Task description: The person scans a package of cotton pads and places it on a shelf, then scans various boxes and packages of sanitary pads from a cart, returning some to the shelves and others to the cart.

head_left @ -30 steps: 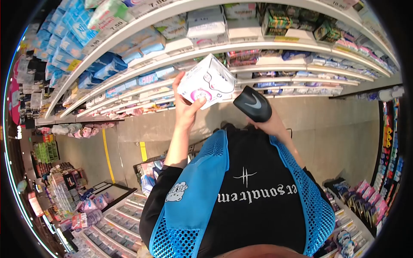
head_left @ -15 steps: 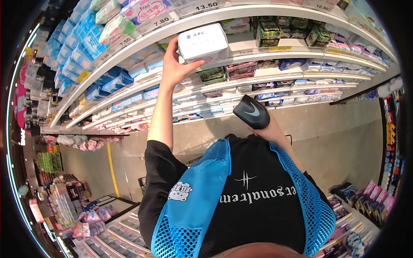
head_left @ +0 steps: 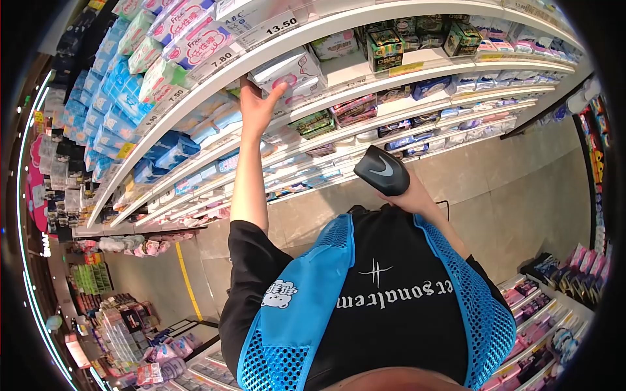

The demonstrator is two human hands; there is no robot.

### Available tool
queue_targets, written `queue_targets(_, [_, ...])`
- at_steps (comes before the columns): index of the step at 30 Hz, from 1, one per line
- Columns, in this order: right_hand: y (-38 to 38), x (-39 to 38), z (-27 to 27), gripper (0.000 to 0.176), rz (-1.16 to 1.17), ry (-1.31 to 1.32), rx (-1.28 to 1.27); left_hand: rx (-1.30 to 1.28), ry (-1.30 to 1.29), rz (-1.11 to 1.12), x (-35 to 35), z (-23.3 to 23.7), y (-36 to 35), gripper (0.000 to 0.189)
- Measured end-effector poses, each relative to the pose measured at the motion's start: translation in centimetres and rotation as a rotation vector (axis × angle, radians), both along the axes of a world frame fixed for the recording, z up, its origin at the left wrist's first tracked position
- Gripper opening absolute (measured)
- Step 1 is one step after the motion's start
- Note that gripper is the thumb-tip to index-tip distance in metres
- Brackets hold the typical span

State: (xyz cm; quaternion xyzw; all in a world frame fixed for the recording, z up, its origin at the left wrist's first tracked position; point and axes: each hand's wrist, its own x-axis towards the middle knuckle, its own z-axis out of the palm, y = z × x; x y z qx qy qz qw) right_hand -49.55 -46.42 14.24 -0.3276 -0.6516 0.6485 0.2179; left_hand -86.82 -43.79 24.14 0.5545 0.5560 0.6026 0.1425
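My left hand [head_left: 259,109] grips a white and pink pack of sanitary pads [head_left: 297,77]. The thumb lies on its front and the fingers are behind its left side, partly hidden. The pack sits inside a shelf, its top partly under the edge of the shelf above. In front of my chest, my right hand [head_left: 412,195] is closed round a black handheld barcode scanner [head_left: 381,171], which covers most of the fingers.
Several white shelves [head_left: 365,85] with price labels curve across the view. Dark green boxes [head_left: 385,50] stand right of the pack, and blue packs [head_left: 124,91] fill the left side. Grey floor [head_left: 502,195] lies below, with more stocked shelving [head_left: 541,326] behind me.
The pack has gone from in front of the shelf edge back into the shelf, tilting so its pink-marked front shows. My right hand and the scanner stay put.
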Motion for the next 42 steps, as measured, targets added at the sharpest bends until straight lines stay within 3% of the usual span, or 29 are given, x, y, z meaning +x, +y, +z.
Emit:
queue_targets(8, [0.2, 0.0, -0.8, 0.049, 0.024, -0.03, 0.025, 0.128, -0.026, 0.033, -0.8, -2.9, 0.6, 0.068])
queue_targets(14, [0.1, -0.2, 0.9, 0.046, 0.045, -0.125, -0.114, 0.102, 0.14, 0.231, -1.9, -5.0, 0.7, 0.058])
queue_targets(18, [0.1, -0.6, 0.4, 0.045, 0.046, -0.037, -0.004, 0.053, 0.258, 0.346, -0.5, -4.7, -0.1, 0.062])
queue_targets(21, [0.1, -0.7, 0.2, 0.042, 0.053, -0.005, 0.032, 0.316, 0.284, 0.468, 2.8, -3.4, -0.3, 0.071])
queue_targets(24, [0.1, -0.8, -0.1, 0.04, 0.062, 0.012, 0.052, 0.397, 0.619, 0.642, 5.0, -2.6, -1.1, 0.079])
queue_targets(28, [0.2, -0.8, 0.5, 0.046, 0.055, -0.055, -0.018, 0.429, 0.813, 0.536, 6.8, -2.4, -0.7, 0.068])
queue_targets(33, [0.2, -1.0, 0.5, 0.046, 0.059, -0.053, 0.037, 0.295, 0.902, 0.649, 8.2, -2.0, 0.9, 0.065])
queue_targets(36, [0.1, -0.9, 0.0, 0.048, 0.082, -0.074, 0.035, 0.275, 0.975, 0.745, 9.2, -1.8, 1.4, 0.073])
queue_targets(39, [0.2, -0.5, 0.9, 0.051, 0.121, -0.136, -0.021, 0.33, 0.809, 0.747, 9.2, -2.4, 1.8, 0.08])
queue_targets(42, [0.0, -0.4, 1.4, 0.051, 0.069, -0.073, 0.03, 0.256, 0.584, 0.799, 9.8, -2.5, 1.4, 0.101])
